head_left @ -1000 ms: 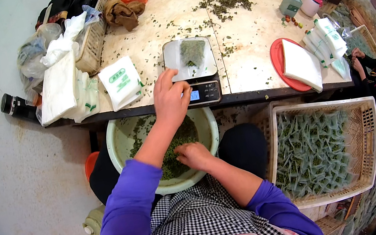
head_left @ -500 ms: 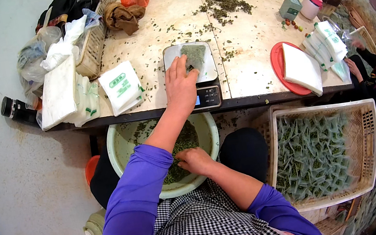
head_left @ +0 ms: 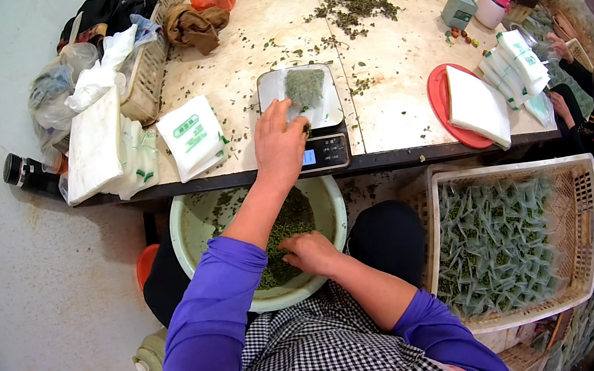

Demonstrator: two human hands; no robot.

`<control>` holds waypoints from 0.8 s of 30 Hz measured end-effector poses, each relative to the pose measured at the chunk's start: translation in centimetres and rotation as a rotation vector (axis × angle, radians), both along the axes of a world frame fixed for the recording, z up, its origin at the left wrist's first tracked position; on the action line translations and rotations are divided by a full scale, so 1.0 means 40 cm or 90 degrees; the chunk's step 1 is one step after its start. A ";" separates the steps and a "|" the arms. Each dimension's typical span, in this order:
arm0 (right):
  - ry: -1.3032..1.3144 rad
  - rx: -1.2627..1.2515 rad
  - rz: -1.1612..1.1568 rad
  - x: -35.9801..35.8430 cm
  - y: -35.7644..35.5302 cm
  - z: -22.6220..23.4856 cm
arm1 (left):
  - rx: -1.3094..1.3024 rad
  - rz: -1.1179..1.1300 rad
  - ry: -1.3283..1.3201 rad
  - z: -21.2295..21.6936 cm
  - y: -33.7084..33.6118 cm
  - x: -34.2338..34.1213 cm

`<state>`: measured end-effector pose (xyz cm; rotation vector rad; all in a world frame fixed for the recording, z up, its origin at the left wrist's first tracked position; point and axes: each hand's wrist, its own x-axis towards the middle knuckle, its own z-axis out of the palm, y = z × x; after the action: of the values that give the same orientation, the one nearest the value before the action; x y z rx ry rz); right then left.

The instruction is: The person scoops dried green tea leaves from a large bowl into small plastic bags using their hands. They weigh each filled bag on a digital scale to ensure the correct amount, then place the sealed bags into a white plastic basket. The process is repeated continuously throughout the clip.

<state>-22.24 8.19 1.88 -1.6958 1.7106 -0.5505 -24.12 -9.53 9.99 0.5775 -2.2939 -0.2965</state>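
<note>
A clear bag of green plant bits lies on the pan of a kitchen scale at the table's front edge. My left hand is over the pan's lower left part, just short of the bag. Its thumb and fingers are closed together, with a few dark green bits showing at the tips. Below the table edge, a pale green basin holds loose green bits. My right hand rests in it with bent fingers; the fingertips are against the pile, and what they grip is hidden.
White printed bags lie left of the scale. A red plate with white bags is to the right. A crate of filled bags stands at lower right. Dried plant bits are scattered farther back. Another person's hand shows at far right.
My left hand has drawn back from the bag toward me, uncovering more of the bag and the scale's display. My right hand has stayed in the basin. The other person's hand has shifted.
</note>
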 end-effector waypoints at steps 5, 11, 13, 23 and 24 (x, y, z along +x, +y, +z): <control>0.006 -0.007 -0.007 0.003 -0.003 0.011 | 0.018 -0.008 0.039 -0.015 0.009 0.058; 0.003 0.012 -0.012 0.000 0.002 0.008 | 0.200 -0.058 -0.040 -0.009 0.098 0.267; -0.033 0.018 -0.041 -0.003 0.001 0.015 | 0.323 -0.099 -0.177 -0.025 0.115 0.347; -0.147 -0.099 -0.062 0.103 0.009 0.008 | 0.272 -0.023 -0.065 -0.061 0.230 0.453; -0.099 -0.086 -0.042 0.110 0.017 0.018 | 0.250 -0.025 -0.077 -0.066 0.226 0.463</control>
<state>-17.85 8.85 2.60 -1.6455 1.6538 -0.8237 -5.60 -0.51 7.35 0.7634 -2.3788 -0.7610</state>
